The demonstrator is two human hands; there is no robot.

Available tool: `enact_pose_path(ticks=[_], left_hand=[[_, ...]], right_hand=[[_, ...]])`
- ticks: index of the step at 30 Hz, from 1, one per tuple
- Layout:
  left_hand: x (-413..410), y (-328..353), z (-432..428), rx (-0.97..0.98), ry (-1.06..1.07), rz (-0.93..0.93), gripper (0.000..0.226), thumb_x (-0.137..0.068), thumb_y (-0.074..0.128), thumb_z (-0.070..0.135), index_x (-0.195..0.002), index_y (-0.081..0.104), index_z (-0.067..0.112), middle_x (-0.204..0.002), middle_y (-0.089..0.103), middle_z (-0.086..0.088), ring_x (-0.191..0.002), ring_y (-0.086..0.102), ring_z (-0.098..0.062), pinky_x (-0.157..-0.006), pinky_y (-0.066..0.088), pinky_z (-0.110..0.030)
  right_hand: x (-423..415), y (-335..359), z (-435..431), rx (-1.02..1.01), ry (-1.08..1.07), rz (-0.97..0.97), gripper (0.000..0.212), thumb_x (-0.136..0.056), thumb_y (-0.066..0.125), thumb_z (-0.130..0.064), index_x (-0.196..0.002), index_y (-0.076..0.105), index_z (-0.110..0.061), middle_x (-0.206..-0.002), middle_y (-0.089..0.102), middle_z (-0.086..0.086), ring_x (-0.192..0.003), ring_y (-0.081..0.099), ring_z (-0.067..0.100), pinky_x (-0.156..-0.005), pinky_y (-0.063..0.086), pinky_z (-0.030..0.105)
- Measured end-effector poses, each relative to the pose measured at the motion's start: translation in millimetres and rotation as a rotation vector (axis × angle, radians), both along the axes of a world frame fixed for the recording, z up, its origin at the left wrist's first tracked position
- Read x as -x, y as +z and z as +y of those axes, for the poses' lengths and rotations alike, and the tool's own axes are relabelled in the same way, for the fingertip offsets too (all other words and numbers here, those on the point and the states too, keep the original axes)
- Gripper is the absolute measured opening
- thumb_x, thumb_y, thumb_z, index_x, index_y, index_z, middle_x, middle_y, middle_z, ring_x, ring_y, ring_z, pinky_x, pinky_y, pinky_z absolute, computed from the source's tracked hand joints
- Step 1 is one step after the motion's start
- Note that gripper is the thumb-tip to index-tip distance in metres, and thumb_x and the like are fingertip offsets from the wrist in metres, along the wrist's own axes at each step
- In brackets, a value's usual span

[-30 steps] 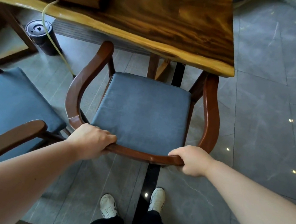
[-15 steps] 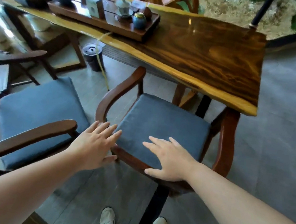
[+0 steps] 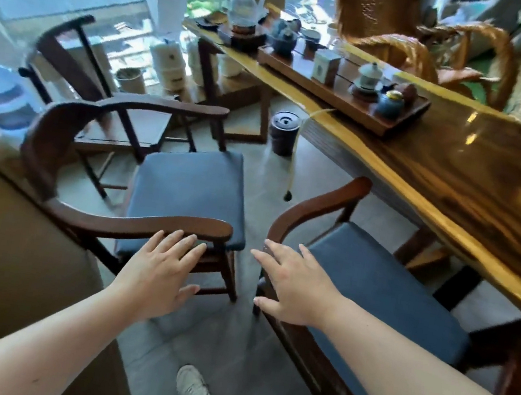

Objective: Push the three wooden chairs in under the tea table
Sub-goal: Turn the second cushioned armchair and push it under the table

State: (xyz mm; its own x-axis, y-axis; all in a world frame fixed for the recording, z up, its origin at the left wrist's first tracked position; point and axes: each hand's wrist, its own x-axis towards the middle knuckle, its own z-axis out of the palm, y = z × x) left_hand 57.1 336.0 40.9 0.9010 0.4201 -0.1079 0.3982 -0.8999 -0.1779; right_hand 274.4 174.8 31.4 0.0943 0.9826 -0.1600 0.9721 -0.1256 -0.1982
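Head camera view, looking down over two bare forearms reaching forward. A long polished tea table of dark and golden wood [image 3: 477,182] runs from the upper middle to the right edge. One wooden armchair with a curved reddish-brown back rail and a blue-grey seat cushion [image 3: 385,283] sits at the right, its far end tucked beneath the table's edge. A second wooden armchair with a dark curved rail and matching blue-grey cushion [image 3: 185,193] stands at the left centre, well apart from the table, turned side-on to it. A third dark wooden chair frame [image 3: 79,68] stands further back by the window. The left hand [image 3: 160,270] is spread flat with loose, extended fingers, hovering over the near armrest of the second chair; whether it touches is unclear. The right hand [image 3: 293,286] is also splayed and gripping nothing, over the near corner of the first chair. On the table rests a wooden tea tray [image 3: 335,97] carrying small pots and cups. A dark round bin [image 3: 284,131] stands on the grey tiled floor [image 3: 230,345] under the table, and one white shoe [image 3: 192,386] shows below
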Motion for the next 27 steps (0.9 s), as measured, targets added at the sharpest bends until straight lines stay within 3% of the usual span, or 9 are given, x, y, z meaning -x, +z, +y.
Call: enact_pose_path(ticks=[13,20,27], left_hand=[[56.4,-45.6,134.4,0.117,0.156,0.035,0.075,-0.077,0.063,0.061,-0.136,0.051,0.017,-0.136,0.056,-0.013,-0.129,0.047,-0.035,-0.103,0.041,-0.052],[74.9,-64.1,186.7,0.169,0.207,0.117,0.080,-0.086,0.046,0.066,-0.151,0.025,0.023,-0.155,0.032,-0.009,-0.144,0.021,-0.032,-0.117,0.017,-0.048],[77.1,-59.7,240.8,0.164,0.280,0.228,0.081,-0.089,0.037,0.065,-0.153,0.008,0.024,-0.160,0.017,-0.011,-0.146,0.008,-0.034,-0.118,0.007,-0.049]], right_hand=[[29.6,-29.9,125.9,0.156,0.034,-0.026,0.082,-0.089,0.053,-0.058,-0.153,0.014,-0.027,-0.162,0.012,0.010,-0.146,0.013,0.025,-0.118,0.008,0.049],[41.9,-55.8,193.3,0.223,0.084,0.030,0.085,-0.087,0.056,-0.058,-0.153,0.013,-0.028,-0.162,0.012,0.010,-0.147,0.012,0.025,-0.119,0.009,0.049],[41.3,-85.5,276.9,0.240,0.141,0.114,0.096,-0.082,0.061,-0.060,-0.152,0.003,-0.031,-0.161,0.014,0.011,-0.145,0.017,0.027,-0.117,0.015,0.049]])
